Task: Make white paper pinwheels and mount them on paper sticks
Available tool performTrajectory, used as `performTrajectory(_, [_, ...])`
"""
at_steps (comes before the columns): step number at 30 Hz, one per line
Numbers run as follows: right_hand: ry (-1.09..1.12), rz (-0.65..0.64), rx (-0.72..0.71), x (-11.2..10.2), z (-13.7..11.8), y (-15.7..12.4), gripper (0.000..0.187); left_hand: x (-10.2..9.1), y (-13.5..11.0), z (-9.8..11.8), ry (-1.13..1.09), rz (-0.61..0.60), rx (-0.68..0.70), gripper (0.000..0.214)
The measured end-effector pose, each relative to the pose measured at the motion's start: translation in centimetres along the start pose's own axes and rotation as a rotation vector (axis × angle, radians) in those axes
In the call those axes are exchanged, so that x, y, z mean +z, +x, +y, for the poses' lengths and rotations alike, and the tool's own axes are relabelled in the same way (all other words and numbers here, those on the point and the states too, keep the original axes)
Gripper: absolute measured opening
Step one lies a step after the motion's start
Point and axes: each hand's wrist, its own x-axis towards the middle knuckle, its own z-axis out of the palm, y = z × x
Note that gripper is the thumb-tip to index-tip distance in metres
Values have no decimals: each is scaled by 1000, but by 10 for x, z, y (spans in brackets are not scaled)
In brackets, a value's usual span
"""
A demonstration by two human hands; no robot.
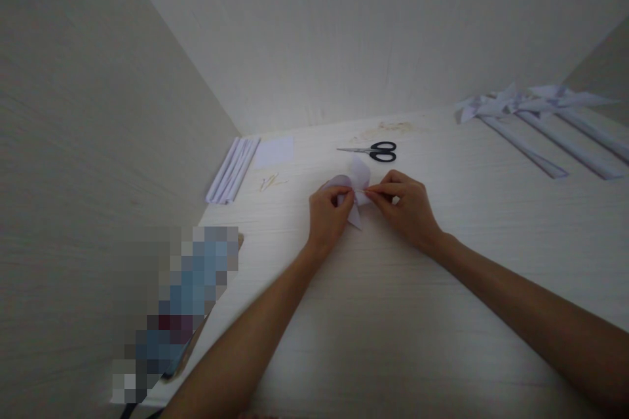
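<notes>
A small folded white paper piece (pixel 358 184), shaped like a pinwheel head, rests on the white table (pixel 383 314) in the middle of the view. My left hand (pixel 328 215) pinches its left side with thumb and fingers closed. My right hand (pixel 407 207) pinches its right side, thumb and forefinger meeting at the paper's centre. Both hands touch the paper and lie low over the table. Just beyond the paper lie black-handled scissors (pixel 374 151).
A bundle of rolled white paper sticks (pixel 232 169) lies at the left wall, beside a square paper sheet (pixel 274 151) and small pale sticks (pixel 269 182). Finished paper pinwheels on long stems (pixel 535 121) lie at the far right. A blurred object (pixel 177 308) leans at the near left.
</notes>
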Motion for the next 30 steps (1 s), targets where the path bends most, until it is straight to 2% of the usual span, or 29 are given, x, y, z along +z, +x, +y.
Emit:
performTrajectory(14, [-94, -2, -80, 0, -4, -2, 16, 0, -1, 1, 29, -5, 16, 12])
performTrajectory(30, [-90, -26, -129, 1, -3, -4, 18, 0, -1, 2, 54, 4, 69, 11])
